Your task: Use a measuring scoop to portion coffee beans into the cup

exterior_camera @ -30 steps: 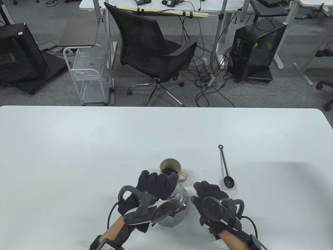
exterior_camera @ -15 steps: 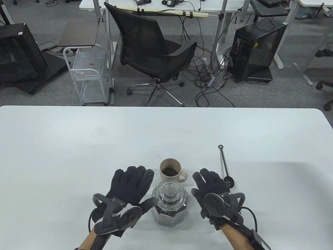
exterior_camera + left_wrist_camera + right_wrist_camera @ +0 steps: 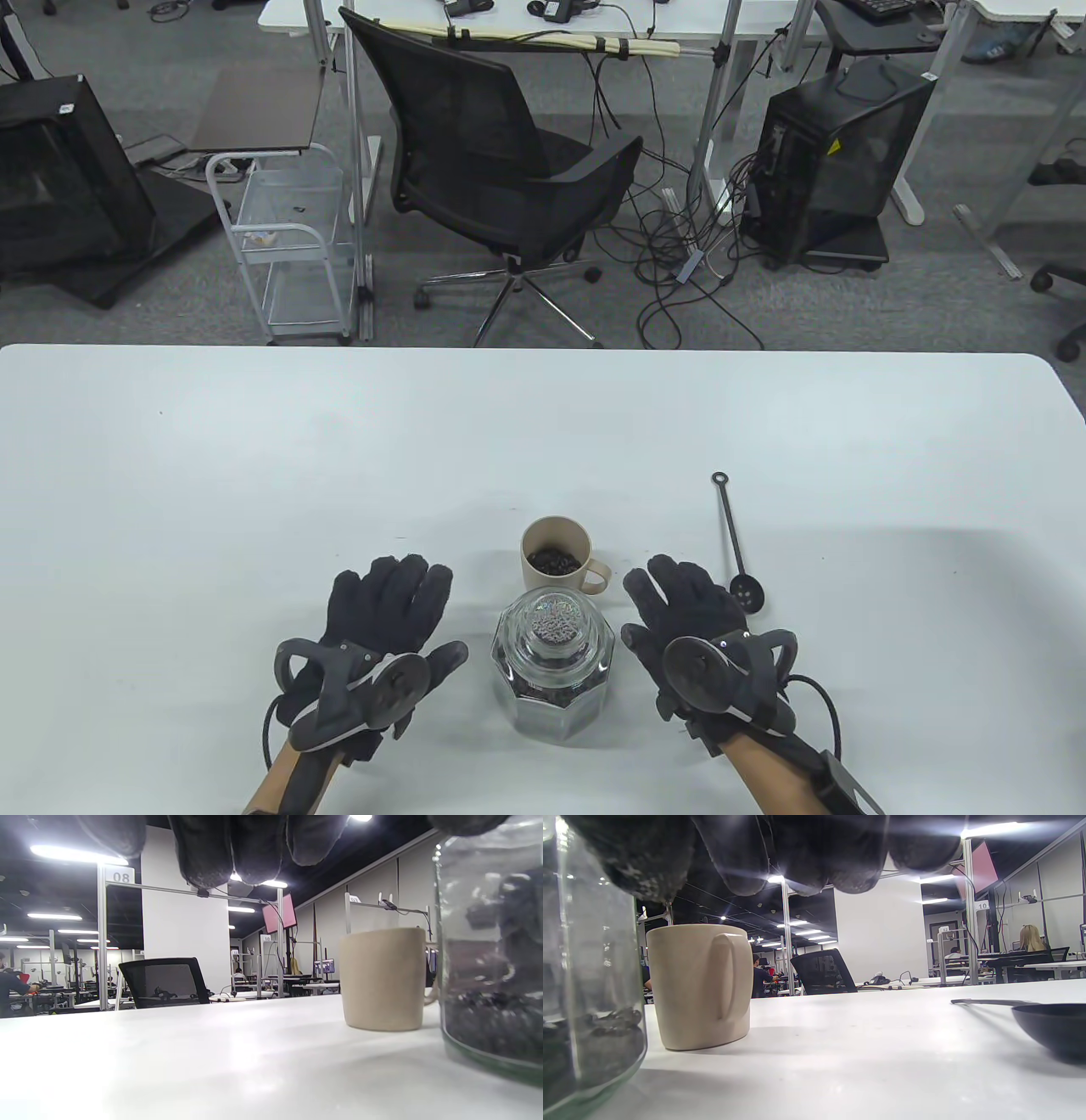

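A beige cup [image 3: 556, 553] with dark coffee beans in it stands near the table's front; it shows too as the cup [image 3: 384, 978] and the cup [image 3: 700, 984]. Just in front of it stands a faceted glass jar [image 3: 556, 671] with its glass lid on and beans at the bottom, seen as the jar [image 3: 492, 959] and the jar [image 3: 585, 993]. A black measuring scoop [image 3: 740, 560] lies to the right, its bowl [image 3: 1052, 1027] holding a few beans. My left hand [image 3: 382, 607] lies flat left of the jar. My right hand [image 3: 687, 598] lies flat between jar and scoop. Neither holds anything.
The white table [image 3: 254, 475] stretches wide around the objects. Beyond its far edge stand an office chair [image 3: 492, 161], a wire trolley [image 3: 288, 246] and a computer tower [image 3: 836, 161] amid floor cables.
My left hand has let go of the jar's lid, opened, and drawn back left to lie flat on the table. The right hand has barely shifted.
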Tool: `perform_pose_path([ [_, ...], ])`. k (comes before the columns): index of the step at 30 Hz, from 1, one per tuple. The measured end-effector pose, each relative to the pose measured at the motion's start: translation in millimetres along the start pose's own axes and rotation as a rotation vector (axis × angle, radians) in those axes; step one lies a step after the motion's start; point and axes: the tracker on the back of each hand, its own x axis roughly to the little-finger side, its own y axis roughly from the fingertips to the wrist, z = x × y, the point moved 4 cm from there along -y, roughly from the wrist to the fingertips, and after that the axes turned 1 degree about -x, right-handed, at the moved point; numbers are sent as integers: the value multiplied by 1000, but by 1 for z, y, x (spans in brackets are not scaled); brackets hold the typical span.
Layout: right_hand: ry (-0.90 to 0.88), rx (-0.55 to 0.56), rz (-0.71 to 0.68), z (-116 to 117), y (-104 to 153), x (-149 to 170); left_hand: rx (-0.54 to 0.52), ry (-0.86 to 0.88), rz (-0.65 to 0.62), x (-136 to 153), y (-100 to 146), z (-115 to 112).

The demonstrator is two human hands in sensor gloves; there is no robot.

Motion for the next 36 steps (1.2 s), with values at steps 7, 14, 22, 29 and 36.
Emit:
perform_pose_path([
  [7, -3, 15, 9, -4, 3, 6, -1, -28, -19, -10, 2, 0],
  [14, -8, 1, 9, -3, 4, 8, 12, -44, -22, -11, 3, -1],
  [22, 15, -15, -24, 0, 4, 4, 10, -36, -16, -10, 4, 1],
  [29, 16, -33, -30, 3, 6, 3, 1, -40, -18, -10, 6, 2],
  [36, 17, -49, -29, 5, 7, 3, 23, -31, -19, -11, 6, 1],
])
